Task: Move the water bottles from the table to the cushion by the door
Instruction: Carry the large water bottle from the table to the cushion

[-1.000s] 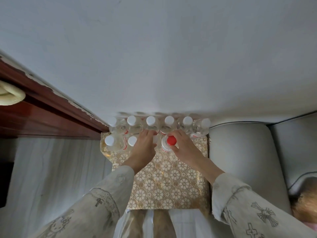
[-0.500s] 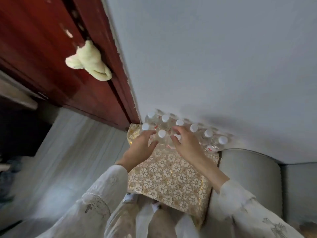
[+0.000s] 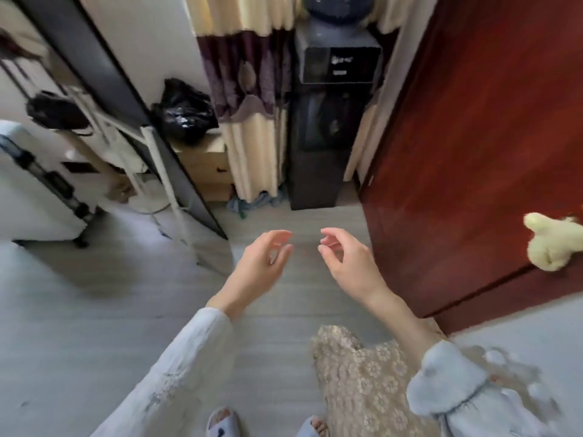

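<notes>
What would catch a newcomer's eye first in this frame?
Two bare hands, the left hand and the right hand, hover empty with loosely curled fingers over the grey floor at centre. To the right stands a dark red door with a pale yellow cloth on its handle. At lower right lies the gold patterned cushion, with blurred water bottles beyond the right sleeve.

A gold cushion [image 3: 362, 383] with a white flower pattern lies on the pale grey wood-grain floor [image 3: 94, 310] beside a dark red door [image 3: 473, 137], and the cream curtain [image 3: 246, 89] carries a purple patterned band.
</notes>
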